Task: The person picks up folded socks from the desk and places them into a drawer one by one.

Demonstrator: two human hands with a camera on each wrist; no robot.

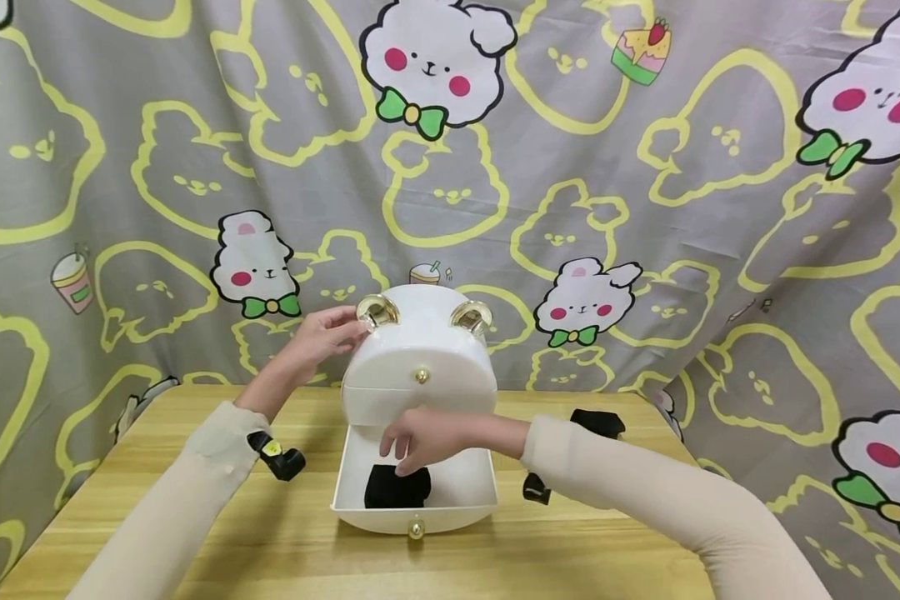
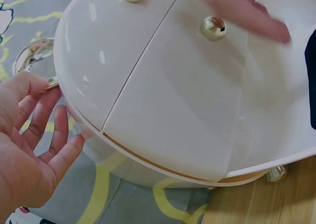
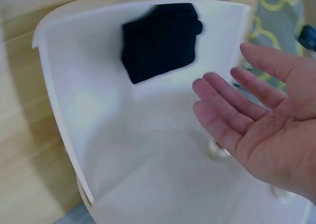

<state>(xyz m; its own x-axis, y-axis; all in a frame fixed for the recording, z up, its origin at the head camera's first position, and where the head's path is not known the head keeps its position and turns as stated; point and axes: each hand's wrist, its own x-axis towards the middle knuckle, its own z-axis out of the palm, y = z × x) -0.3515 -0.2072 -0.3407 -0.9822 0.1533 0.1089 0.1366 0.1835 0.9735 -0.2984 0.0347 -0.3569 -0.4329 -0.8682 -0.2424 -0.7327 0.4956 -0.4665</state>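
Observation:
A white box [image 1: 420,367] with gold ear-shaped parts and gold knobs stands on the table. Its lower drawer [image 1: 461,487] is pulled out. A folded black cloth item [image 1: 397,487] lies near the drawer's front, seen also as a dark bundle [image 3: 160,41] in the right wrist view. My left hand [image 1: 335,331] touches the box's left side, fingertips at the base of the left gold ear [image 2: 35,58]. Over the drawer hovers my right hand [image 1: 423,437], its fingers loosely bent and holding nothing [image 3: 256,105].
Another black item [image 1: 598,422] lies on the wooden table [image 1: 270,533] at the right, partly behind the right sleeve. A grey curtain [image 1: 450,192] with yellow outlines and white cartoon figures hangs behind and beside the table.

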